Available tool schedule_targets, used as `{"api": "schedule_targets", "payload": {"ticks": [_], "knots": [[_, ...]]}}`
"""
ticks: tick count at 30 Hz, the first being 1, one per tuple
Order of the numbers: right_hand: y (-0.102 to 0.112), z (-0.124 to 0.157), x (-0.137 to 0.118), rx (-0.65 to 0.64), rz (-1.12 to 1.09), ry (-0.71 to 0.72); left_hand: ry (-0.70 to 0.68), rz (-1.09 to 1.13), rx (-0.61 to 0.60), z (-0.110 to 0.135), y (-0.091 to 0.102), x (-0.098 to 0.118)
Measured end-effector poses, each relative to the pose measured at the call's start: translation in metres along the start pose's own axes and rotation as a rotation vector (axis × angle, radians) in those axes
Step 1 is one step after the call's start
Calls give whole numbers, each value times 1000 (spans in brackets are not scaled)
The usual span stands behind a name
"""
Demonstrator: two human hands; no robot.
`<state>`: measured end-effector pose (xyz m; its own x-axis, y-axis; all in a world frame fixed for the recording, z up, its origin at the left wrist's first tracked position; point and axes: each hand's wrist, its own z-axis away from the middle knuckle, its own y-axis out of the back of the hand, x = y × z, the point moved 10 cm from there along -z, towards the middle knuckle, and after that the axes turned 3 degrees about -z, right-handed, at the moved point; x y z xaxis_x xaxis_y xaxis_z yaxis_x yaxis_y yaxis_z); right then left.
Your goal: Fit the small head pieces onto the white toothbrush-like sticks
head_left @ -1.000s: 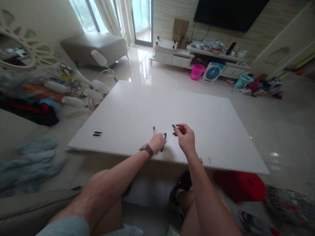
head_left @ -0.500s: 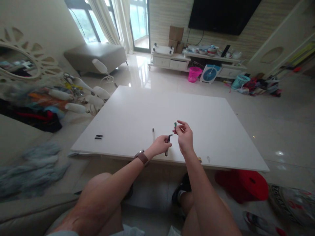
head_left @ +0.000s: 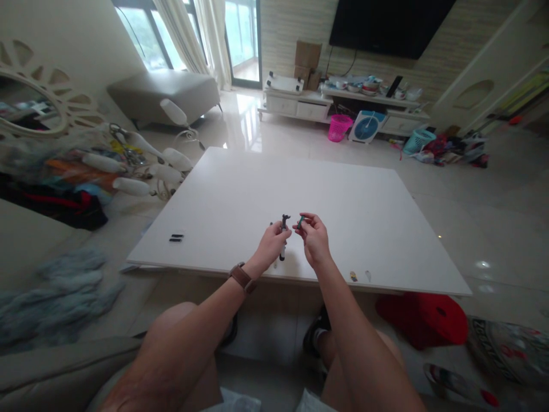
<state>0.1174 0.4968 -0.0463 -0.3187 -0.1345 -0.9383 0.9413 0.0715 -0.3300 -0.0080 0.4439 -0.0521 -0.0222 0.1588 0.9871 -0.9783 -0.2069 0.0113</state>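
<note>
Noted black-headed tool (head_left: pixel 285 220), pale-handled, grasped in left hand (head_left: pixel 268 243); facing it, just apart, small green piece (head_left: pixel 301 222) pinched by fingertips of right hand (head_left: pixel 316 240). Would fear a drop of green piece, from so slight a pinch, or a knock against tool's head, from hands so close. Read tool's long axis as near-to-far through left hand, bent head beyond thumb, tip toward right hand. Cannot tell tilt. Logged black strips (head_left: pixel 176 236) well left of left hand, on white worktop (head_left: pixel 343 200).
</note>
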Motion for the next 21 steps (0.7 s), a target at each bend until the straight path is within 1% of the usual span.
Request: {"api": "schedule_targets", "payload": {"ticks": [2, 4, 7, 11, 15, 21], "knots": [[-2, 1, 0, -17, -2, -11, 64, 44, -14, 2, -2, -1], [-2, 1, -1, -33, 3, -21, 98, 82, -28, 4, -4, 0], [-1, 1, -1, -26, -9, -38, 96, 110, -37, 7, -5, 6], [-1, 2, -1, -23, -7, -30, 106, 121, -66, 9, -7, 7], [-1, 5, -7, -36, 20, 32, 48, 87, -103, 9, -9, 9], [-1, 7, -16, -53, 22, 153, -47, 144, -148, 11, -16, 16]]}}
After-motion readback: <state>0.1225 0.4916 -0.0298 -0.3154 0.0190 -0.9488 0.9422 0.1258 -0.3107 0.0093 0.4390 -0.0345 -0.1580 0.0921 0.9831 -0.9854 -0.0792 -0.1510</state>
